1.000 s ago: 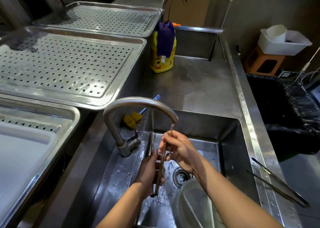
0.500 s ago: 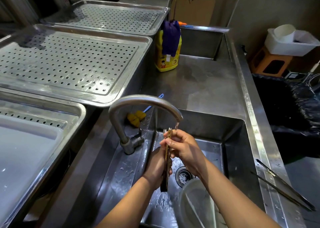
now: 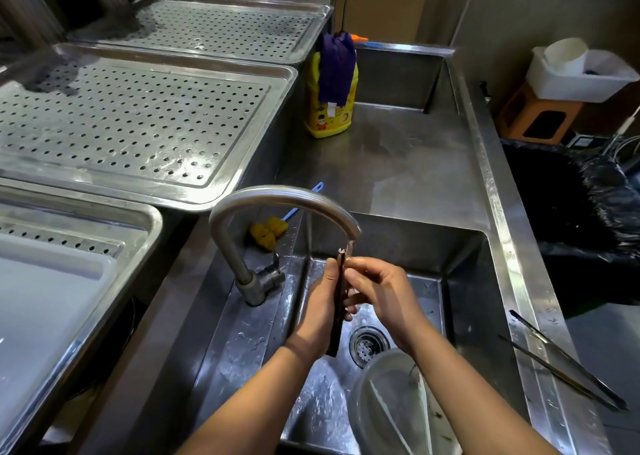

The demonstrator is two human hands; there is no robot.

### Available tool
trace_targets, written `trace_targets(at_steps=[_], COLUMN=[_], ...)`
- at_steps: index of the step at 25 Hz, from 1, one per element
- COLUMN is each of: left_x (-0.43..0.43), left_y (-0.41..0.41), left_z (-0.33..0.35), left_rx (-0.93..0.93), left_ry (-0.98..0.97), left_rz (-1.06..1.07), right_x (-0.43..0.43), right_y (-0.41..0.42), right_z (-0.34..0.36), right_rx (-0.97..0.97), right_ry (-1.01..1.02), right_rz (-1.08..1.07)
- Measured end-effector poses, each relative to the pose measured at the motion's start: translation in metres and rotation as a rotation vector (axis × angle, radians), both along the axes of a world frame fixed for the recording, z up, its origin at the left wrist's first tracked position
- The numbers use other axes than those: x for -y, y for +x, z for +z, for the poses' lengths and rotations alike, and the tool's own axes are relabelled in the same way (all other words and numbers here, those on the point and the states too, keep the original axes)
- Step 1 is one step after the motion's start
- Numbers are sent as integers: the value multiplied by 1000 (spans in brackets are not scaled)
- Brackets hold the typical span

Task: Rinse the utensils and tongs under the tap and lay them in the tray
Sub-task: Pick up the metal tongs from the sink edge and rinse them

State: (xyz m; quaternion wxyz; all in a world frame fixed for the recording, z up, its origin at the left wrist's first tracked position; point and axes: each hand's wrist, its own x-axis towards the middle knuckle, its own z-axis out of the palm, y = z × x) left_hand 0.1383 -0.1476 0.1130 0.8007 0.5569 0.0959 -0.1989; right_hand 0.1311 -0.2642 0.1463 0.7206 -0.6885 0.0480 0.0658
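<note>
A long dark utensil (image 3: pixel 337 319) stands nearly upright under the spout of the curved steel tap (image 3: pixel 277 198), over the sink (image 3: pixel 464 281). My left hand (image 3: pixel 320 311) grips its shaft from the left. My right hand (image 3: pixel 379 290) pinches it near the top, fingers wet from the running water. A pair of long metal tongs (image 3: pixel 568 371) lies on the sink's right rim. The perforated steel tray (image 3: pixel 138 122) sits on the left counter, bare.
A second perforated tray (image 3: pixel 221 25) lies behind the first, and a tray with a white insert (image 3: pixel 45 302) is at front left. A yellow detergent bottle (image 3: pixel 329 115), a yellow sponge brush (image 3: pixel 268 231), a clear bowl (image 3: pixel 398 406) in the sink, and a black-lined bin (image 3: pixel 581 205) at right.
Both hands have shifted slightly up and right on the utensil, which now stands more upright under the spout. The view has drifted a little.
</note>
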Motion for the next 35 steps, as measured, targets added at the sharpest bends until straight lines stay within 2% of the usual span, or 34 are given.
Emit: trace_targets(at_steps=[2, 3, 5, 7, 9, 11, 14, 16, 21, 27, 32, 33, 35], left_x=[0, 2, 9, 17, 19, 15, 4, 1, 6, 7, -23, -35, -65], left_y=[4, 5, 4, 3, 4, 6, 15, 24, 40, 44, 38, 32, 16], left_z=[1, 0, -3, -10, -14, -16, -12, -10, 1, 10, 2, -6, -28], left_rx=[-73, -107, -163, -185, -129, -8, 189, 248, 270, 224, 133, 148, 268], left_ry=[-6, 31, 123, 194, 219, 255, 321, 355, 398, 444, 301, 338, 600], left_rz=[-29, -62, -64, 75, 269, 328, 242, 194, 146, 257, 250, 235, 162], right_x=[10, 13, 7, -5, -13, -14, -10, -8, -6, -3, -16, -22, -34], right_y=[-4, -8, -18, -27, -31, -27, -18, -17, -24, -22, 1, 9, 24], right_z=[-8, -10, -17, -24, -28, -29, -30, -32, -35, -27, -22, -22, -23], right_rx=[-5, -68, -239, -291, -216, -191, -124, -83, -79, -37, -193, -230, -274], right_ry=[-191, -232, 11, 143, 112, 68, -183, -329, -375, -248, -75, -33, 95], right_rz=[-215, -257, -120, 21, 78, 73, 60, 47, -31, 43, 84, 76, 71])
